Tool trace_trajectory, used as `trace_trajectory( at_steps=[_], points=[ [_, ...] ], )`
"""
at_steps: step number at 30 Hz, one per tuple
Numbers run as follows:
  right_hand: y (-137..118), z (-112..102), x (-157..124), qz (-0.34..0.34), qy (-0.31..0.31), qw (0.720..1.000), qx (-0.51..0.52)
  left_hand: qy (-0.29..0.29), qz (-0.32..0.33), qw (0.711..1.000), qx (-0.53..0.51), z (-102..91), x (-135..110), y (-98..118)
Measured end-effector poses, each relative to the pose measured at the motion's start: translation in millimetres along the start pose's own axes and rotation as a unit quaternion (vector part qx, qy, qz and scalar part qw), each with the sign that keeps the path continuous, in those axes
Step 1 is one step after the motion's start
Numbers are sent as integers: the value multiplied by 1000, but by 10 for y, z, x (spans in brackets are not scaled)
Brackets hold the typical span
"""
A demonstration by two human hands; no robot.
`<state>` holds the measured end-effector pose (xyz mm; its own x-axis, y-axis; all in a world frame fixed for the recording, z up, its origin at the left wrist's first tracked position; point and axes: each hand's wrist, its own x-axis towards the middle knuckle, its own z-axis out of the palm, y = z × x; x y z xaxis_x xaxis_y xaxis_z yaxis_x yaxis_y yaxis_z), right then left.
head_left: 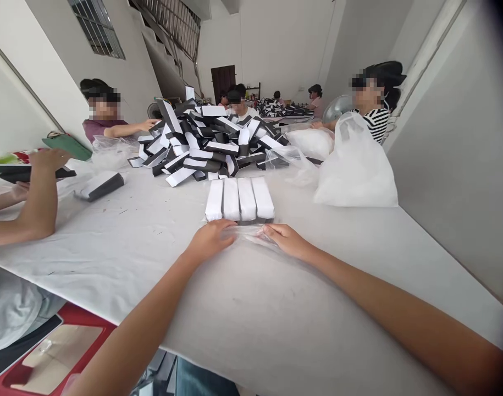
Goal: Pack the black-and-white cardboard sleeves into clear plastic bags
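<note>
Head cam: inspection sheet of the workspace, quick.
Surface: long white-covered table.
Job's things: four white-and-black packaging pieces side by side; clear plastic film along their near edge.
Clutter: large heap of black-and-white pieces; one loose piece; white plastic bag.
Hands: left hand and right hand both on the film, just short of the row.
Cables: nothing seen.
Surroundings: co-workers along both table sides, one in a striped top; dark door at the far end.
</note>
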<state>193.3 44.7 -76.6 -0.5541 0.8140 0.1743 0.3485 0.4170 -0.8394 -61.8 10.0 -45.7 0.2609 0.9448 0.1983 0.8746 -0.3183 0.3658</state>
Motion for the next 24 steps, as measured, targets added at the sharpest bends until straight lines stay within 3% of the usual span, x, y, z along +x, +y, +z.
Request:
trace_trajectory(
  at_steps=[4, 9, 16, 21, 24],
  points=[
    [-25, -6, -10, 10, -20, 1000, 16, 6, -7, 998, 60, 4, 11, 18],
    [-44, 4, 11, 23, -22, 999, 33, 9, -59, 997, 53, -92, -10, -67],
    [107, 42, 119, -44, 19, 984, -173, -26, -52, 996, 65, -155, -9, -291],
    [128, -160, 92, -46, -93, 964, -244, -132, -2, 990, 41, -354, -177, -444],
    [108, -302, 55, -40, -146, 959, -241, -167, -9, 985, 41, -459, -320, -465]
  ],
)
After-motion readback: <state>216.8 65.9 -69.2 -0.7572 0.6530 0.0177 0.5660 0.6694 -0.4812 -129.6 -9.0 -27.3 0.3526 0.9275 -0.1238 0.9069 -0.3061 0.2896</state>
